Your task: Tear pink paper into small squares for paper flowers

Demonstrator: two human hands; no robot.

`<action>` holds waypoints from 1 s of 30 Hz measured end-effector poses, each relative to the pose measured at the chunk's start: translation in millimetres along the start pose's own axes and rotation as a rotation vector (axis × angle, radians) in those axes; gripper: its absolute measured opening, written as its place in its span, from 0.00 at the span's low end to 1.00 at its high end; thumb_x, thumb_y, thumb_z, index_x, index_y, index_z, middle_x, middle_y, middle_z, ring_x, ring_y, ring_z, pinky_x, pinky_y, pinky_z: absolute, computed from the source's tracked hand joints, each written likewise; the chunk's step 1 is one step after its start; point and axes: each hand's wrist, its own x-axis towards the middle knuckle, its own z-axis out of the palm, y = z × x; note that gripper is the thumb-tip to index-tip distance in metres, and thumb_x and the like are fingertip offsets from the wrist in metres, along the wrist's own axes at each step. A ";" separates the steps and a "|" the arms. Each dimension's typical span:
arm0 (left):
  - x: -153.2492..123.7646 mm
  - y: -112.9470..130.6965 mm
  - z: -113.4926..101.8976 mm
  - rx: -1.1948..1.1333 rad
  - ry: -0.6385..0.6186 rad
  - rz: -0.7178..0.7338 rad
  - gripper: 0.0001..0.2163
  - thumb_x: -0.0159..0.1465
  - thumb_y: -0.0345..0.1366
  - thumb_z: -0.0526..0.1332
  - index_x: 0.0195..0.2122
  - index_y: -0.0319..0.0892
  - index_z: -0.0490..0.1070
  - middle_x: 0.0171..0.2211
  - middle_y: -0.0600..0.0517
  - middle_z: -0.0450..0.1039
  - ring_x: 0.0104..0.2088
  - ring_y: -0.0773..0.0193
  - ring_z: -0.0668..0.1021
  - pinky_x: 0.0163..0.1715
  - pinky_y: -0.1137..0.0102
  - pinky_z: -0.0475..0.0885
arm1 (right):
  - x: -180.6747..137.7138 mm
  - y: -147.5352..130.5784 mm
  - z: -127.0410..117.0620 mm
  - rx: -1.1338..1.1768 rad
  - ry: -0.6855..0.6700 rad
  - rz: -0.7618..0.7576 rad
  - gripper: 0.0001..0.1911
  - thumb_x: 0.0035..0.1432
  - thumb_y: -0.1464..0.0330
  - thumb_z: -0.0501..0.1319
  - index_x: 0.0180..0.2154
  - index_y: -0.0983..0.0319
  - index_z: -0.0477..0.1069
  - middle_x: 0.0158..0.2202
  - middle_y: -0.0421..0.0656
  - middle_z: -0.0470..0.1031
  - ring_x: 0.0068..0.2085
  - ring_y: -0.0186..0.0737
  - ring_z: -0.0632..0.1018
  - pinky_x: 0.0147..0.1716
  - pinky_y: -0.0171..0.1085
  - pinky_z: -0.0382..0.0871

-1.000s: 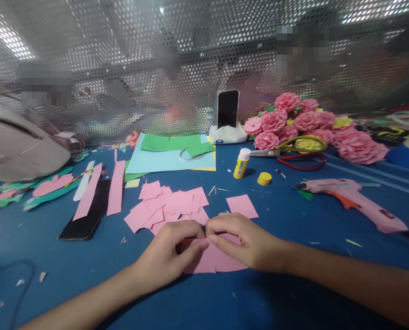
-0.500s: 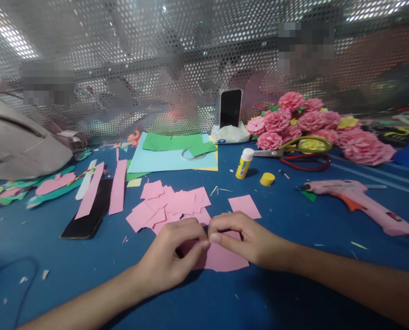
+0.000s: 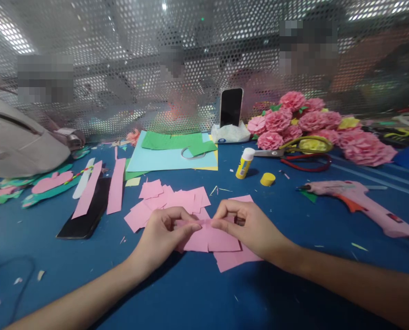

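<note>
My left hand (image 3: 166, 236) pinches the top edge of a piece of pink paper (image 3: 196, 240) between thumb and fingers. Close beside it, my right hand (image 3: 254, 229) grips the same edge, thumb in front. A split runs up the paper between the two hands; whether it reaches the top edge I cannot tell. Partly under the right hand lies another pink sheet (image 3: 235, 260), flat on the table. Just beyond my hands is a loose pile of pink paper squares (image 3: 180, 200), its near side hidden by the left hand.
A glue stick (image 3: 245, 163) stands uncapped near its yellow cap (image 3: 268, 179). Scissors (image 3: 276, 154) and pink paper flowers (image 3: 290, 120) are at the back right, a pink glue gun (image 3: 359, 201) nearer. At left, paper strips (image 3: 117, 188) lie by a black phone (image 3: 84, 224).
Both hands have risen off the lower sheet and moved slightly away from me and apart. The pinched paper now shows between them, with a split in it.
</note>
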 end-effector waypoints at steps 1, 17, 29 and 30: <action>-0.1 0.0 0.3 -0.005 0.005 0.005 0.11 0.57 0.37 0.66 0.23 0.37 0.70 0.15 0.58 0.64 0.14 0.76 0.62 0.13 0.80 0.57 | 0.2 0.7 0.2 0.004 0.003 -0.004 0.13 0.53 0.63 0.66 0.24 0.62 0.68 0.20 0.33 0.61 0.21 0.28 0.58 0.19 0.30 0.50; 4.7 -3.8 -7.7 -0.019 0.076 0.004 0.11 0.55 0.36 0.68 0.22 0.38 0.68 0.16 0.58 0.64 0.17 0.76 0.65 0.16 0.81 0.60 | 4.1 -3.9 -0.7 0.166 0.054 0.059 0.11 0.51 0.65 0.65 0.24 0.61 0.66 0.17 0.33 0.62 0.18 0.27 0.63 0.16 0.29 0.55; 2.2 -7.9 -7.7 -0.152 0.161 0.022 0.12 0.56 0.39 0.68 0.22 0.39 0.69 0.19 0.58 0.62 0.20 0.72 0.67 0.24 0.73 0.77 | 4.9 -7.4 -5.2 0.187 0.109 0.061 0.14 0.51 0.61 0.67 0.24 0.62 0.66 0.18 0.35 0.66 0.18 0.28 0.63 0.14 0.29 0.55; 2.5 -7.3 -7.3 -0.167 0.150 0.018 0.11 0.56 0.39 0.67 0.23 0.39 0.70 0.19 0.58 0.63 0.21 0.72 0.69 0.25 0.72 0.77 | 5.0 -7.1 -5.7 0.176 0.115 0.035 0.14 0.53 0.61 0.66 0.24 0.62 0.66 0.18 0.35 0.64 0.18 0.28 0.63 0.15 0.29 0.55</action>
